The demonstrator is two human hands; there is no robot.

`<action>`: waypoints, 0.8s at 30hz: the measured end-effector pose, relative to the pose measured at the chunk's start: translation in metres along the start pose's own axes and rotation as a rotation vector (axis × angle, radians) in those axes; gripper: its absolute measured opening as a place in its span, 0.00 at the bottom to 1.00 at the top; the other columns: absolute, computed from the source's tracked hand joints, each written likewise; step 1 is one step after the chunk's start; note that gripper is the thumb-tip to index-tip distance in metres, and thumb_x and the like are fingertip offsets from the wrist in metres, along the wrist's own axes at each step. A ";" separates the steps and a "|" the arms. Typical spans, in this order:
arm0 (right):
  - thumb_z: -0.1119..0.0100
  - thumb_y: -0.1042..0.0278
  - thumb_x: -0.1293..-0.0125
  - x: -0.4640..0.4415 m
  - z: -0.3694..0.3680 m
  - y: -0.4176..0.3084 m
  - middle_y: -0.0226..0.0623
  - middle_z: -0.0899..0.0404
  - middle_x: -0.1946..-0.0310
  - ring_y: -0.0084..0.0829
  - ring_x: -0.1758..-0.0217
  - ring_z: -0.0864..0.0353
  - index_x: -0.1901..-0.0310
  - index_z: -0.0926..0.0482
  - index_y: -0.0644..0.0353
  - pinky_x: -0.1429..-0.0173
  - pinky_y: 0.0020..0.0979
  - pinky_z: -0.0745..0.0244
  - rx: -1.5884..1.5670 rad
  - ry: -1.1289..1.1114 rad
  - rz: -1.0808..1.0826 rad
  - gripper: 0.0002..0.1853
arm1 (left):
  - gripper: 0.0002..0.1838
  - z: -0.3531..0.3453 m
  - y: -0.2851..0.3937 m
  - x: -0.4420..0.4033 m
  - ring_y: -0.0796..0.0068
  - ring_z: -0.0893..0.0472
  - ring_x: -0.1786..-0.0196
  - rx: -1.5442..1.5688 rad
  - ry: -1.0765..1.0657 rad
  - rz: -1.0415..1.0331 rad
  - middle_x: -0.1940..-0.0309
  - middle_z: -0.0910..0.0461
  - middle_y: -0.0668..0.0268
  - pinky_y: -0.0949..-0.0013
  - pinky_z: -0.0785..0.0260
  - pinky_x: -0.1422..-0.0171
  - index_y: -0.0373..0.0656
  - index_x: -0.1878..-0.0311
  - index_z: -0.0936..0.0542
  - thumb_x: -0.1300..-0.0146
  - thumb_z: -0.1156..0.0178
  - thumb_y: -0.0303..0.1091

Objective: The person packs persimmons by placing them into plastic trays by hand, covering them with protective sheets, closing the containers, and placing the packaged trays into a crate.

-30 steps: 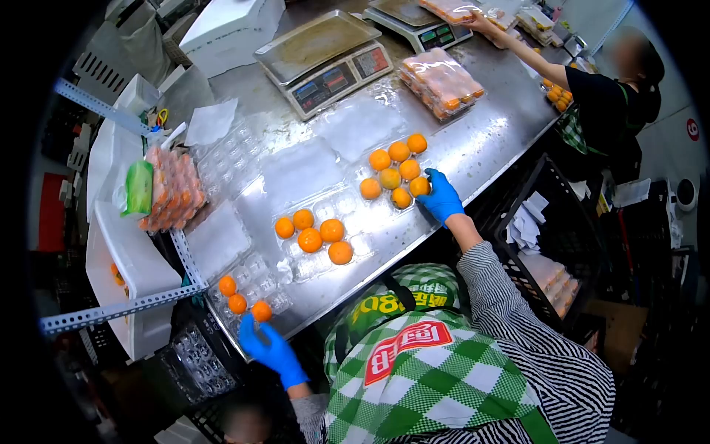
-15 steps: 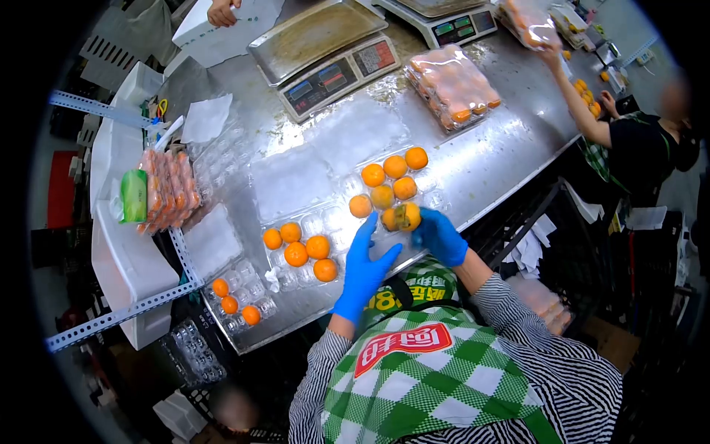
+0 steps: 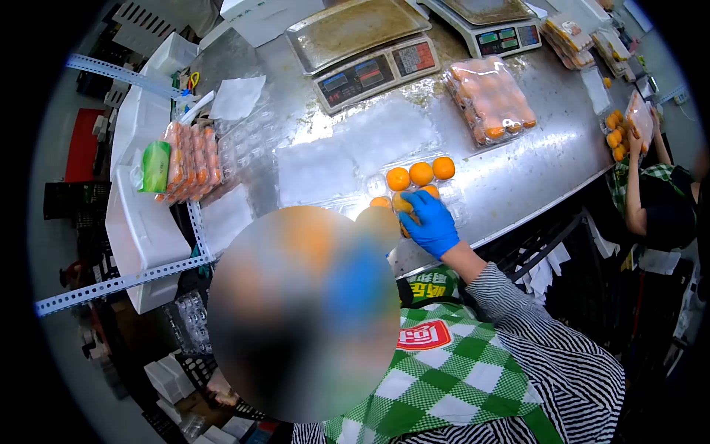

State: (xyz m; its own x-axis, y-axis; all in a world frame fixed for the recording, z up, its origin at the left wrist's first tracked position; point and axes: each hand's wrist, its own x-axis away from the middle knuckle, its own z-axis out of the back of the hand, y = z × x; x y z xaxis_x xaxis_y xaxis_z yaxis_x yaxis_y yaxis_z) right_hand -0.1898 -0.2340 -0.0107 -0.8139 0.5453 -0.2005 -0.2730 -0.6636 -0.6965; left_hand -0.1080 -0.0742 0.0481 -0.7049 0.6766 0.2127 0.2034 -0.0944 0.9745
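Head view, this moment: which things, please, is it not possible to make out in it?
All in the head view:
Left hand: hidden by the large round blur; a blue smear there may be it.
Oranges: some lie partly behind the right hand, so their number is unclear.
Nearer scale: its digits are too small to read.
White box: cut off by the top edge.

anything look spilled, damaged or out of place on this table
No oranges look spilled or clearly damaged. The nearer scale's pan looks brown-stained, and one white sheet lies askew near clear trays. A large round blur hides part of the table, so trouble there can't be ruled out.
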 end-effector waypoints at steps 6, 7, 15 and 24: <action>0.40 0.65 0.49 -0.011 -0.016 0.001 0.48 0.27 0.61 0.42 0.64 0.23 0.49 0.29 0.64 0.62 0.39 0.27 0.417 -0.181 -0.029 0.25 | 0.33 0.026 -0.001 0.007 0.54 0.21 0.51 0.433 0.001 0.253 0.45 0.28 0.47 0.62 0.26 0.53 0.37 0.37 0.37 0.49 0.42 0.31; 0.40 0.67 0.49 -0.013 -0.020 -0.001 0.48 0.27 0.60 0.41 0.65 0.22 0.49 0.29 0.65 0.63 0.39 0.27 0.413 -0.220 -0.081 0.24 | 0.32 0.028 -0.001 0.010 0.56 0.21 0.52 0.495 0.012 0.275 0.46 0.27 0.47 0.63 0.26 0.53 0.37 0.38 0.36 0.49 0.43 0.32; 0.41 0.68 0.48 -0.035 -0.005 -0.003 0.50 0.29 0.55 0.48 0.59 0.21 0.53 0.29 0.56 0.57 0.43 0.25 0.394 -0.488 -0.193 0.19 | 0.29 0.039 0.000 0.024 0.65 0.21 0.58 0.567 0.055 0.369 0.54 0.23 0.53 0.64 0.28 0.52 0.37 0.38 0.35 0.41 0.45 0.38; 0.46 0.60 0.42 -0.026 -0.012 0.001 0.50 0.25 0.57 0.50 0.60 0.21 0.49 0.32 0.58 0.58 0.44 0.24 0.280 -0.320 -0.309 0.20 | 0.30 0.061 -0.014 0.037 0.60 0.22 0.48 0.506 -0.002 0.320 0.45 0.27 0.50 0.61 0.28 0.48 0.38 0.37 0.37 0.41 0.43 0.40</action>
State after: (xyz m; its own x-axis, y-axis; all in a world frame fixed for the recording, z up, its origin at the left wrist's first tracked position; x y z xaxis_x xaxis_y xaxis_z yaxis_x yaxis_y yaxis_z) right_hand -0.1625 -0.2427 -0.0140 -0.7779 0.5823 0.2362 -0.6159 -0.6319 -0.4705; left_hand -0.0951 -0.0035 0.0375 -0.5536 0.6737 0.4896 0.7045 0.0653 0.7067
